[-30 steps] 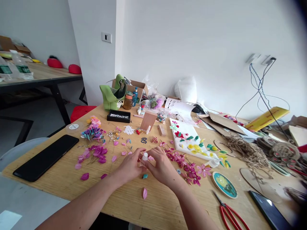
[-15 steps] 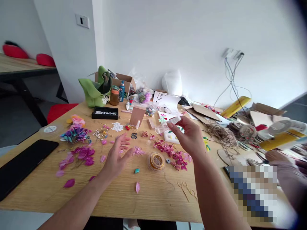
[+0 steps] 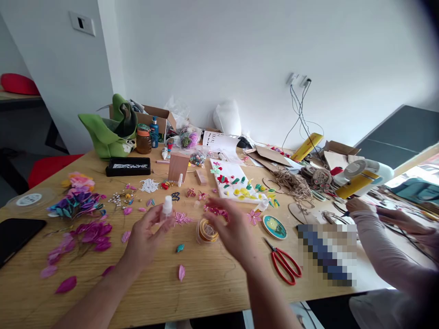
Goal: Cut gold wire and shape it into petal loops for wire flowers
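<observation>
My left hand point(image 3: 147, 235) grips a small clear bottle point(image 3: 167, 209) with a whitish cap, upright above the table. To its right, my right hand point(image 3: 233, 230) reaches over the wire spool point(image 3: 206, 230), slightly blurred, its fingers stretched out and holding nothing I can see. The hand partly hides the spool and some dark pink flowers point(image 3: 219, 212). Close to my hands lie a pink petal flower point(image 3: 183, 218), a teal bead point(image 3: 180, 248) and a single pink petal point(image 3: 181, 273).
Red-handled scissors point(image 3: 285, 265) and a round turquoise piece point(image 3: 274, 227) lie right of my arm. Magenta flowers point(image 3: 92, 233) and a black phone point(image 3: 18, 235) are at left. A white foam board point(image 3: 228, 176) carries colourful flowers. A co-worker's sleeve point(image 3: 380, 246) is at right.
The clear bottle has passed from my right hand to my left. My right hand has lowered toward the spool and opened. The view has turned to the right.
</observation>
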